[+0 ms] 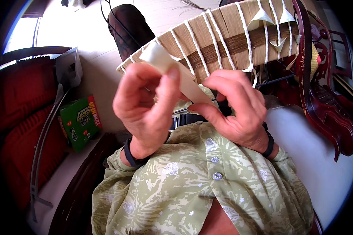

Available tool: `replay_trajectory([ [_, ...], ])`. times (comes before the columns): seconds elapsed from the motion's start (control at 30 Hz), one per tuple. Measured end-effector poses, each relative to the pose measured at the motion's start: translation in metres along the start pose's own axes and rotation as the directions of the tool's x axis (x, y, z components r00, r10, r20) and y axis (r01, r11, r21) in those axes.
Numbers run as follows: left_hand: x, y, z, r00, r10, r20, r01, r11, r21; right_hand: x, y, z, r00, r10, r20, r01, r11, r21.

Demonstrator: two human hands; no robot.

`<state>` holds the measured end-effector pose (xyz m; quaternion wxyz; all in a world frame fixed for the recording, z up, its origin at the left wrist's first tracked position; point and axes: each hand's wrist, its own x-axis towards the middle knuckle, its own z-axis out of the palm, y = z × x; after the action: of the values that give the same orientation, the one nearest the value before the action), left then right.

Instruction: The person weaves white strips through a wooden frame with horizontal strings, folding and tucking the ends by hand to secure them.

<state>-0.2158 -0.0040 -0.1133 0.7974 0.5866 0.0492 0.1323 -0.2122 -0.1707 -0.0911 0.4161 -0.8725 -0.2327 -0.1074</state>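
Note:
A cream-coloured flat strip point(189, 87), like paper or leaf, slants between my two hands. My left hand point(147, 105) pinches its upper part between thumb and fingers, and the top end curls up above them. The lower end is between the thumb and fingertips of my right hand point(237, 107). Just beyond lies a long tan, fibrous panel point(233, 23) with a dark brown band, crossed by several white twisted cords point(247, 35). Folded cream pieces point(261, 18) are tucked at the cords on its right part.
Carved dark red wooden furniture point(308, 90) stands at the right. On the left are red cushions point(31, 137), a curved metal stand point(37, 156) and a green box point(79, 122). Black cables point(115, 25) hang at the upper left near a dark-clothed knee point(127, 23).

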Motion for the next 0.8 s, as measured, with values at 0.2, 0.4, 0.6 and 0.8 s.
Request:
replay_trajectory([
  [0.2, 0.003, 0.01, -0.005, 0.999, 0.0, 0.05, 0.003, 0.999, -0.049, -0.011, 0.006, 0.006, 0.978, 0.129, 0.161, -0.146, 0.985, 0.094],
  [0.4, -0.003, 0.008, -0.015, 0.994, -0.004, 0.113, 0.005, 1.0, -0.006, -0.003, 0.001, 0.001, 0.989, 0.059, 0.137, -0.063, 0.998, 0.023],
  [0.6, -0.016, 0.01, -0.014, 0.977, 0.134, 0.166, -0.156, 0.98, 0.127, -0.009, 0.015, 0.008, 0.989, -0.123, 0.085, 0.124, 0.992, -0.009],
  [0.8, -0.019, 0.003, -0.023, 0.908, 0.285, 0.307, -0.342, 0.928, 0.15, -0.011, 0.015, 0.008, 0.984, -0.142, 0.111, 0.145, 0.989, -0.024],
])
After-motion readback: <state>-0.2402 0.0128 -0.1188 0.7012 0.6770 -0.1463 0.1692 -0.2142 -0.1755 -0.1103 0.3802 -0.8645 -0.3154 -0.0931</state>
